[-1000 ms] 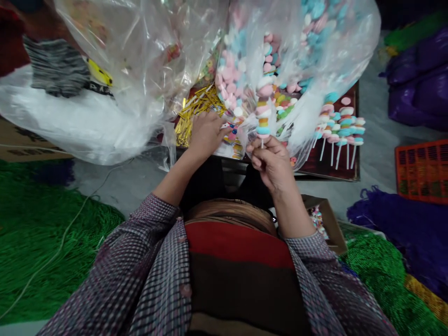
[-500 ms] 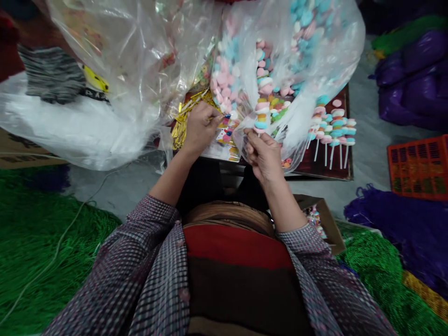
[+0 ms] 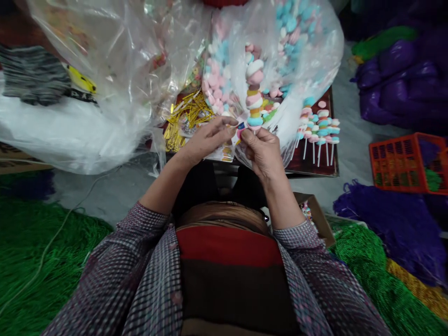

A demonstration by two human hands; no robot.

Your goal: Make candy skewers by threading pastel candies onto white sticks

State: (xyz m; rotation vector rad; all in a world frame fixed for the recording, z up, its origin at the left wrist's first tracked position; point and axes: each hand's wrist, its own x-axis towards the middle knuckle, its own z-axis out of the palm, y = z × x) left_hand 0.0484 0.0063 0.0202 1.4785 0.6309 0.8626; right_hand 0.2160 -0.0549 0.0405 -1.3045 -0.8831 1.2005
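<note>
My right hand (image 3: 263, 151) is closed in a pinch round the stick of an upright marshmallow skewer (image 3: 255, 100), stacked with pink, white, orange and blue pieces. Just left of the stick, a small printed card (image 3: 240, 130) in blue, pink and yellow sits by my right thumb. The fingertips of my left hand (image 3: 210, 140) close in on this card's left edge, and the exact grip is partly hidden. Beneath my left hand lie gold twist ties (image 3: 191, 112). Finished-looking marshmallow skewers (image 3: 324, 126) lie in a row on the dark table (image 3: 301, 164) at right.
Clear plastic bags of marshmallows (image 3: 217, 84) stand behind my hands, with a large clear bag (image 3: 129, 70) at left. An open cardboard box (image 3: 320, 221) is by my right elbow. An orange crate (image 3: 395, 163) and purple bundles (image 3: 395, 88) are on the right.
My left hand has moved right, to beside my right hand, and its fingers have stretched out more. The small card now shows between the hands. The whole view has shifted slightly.
</note>
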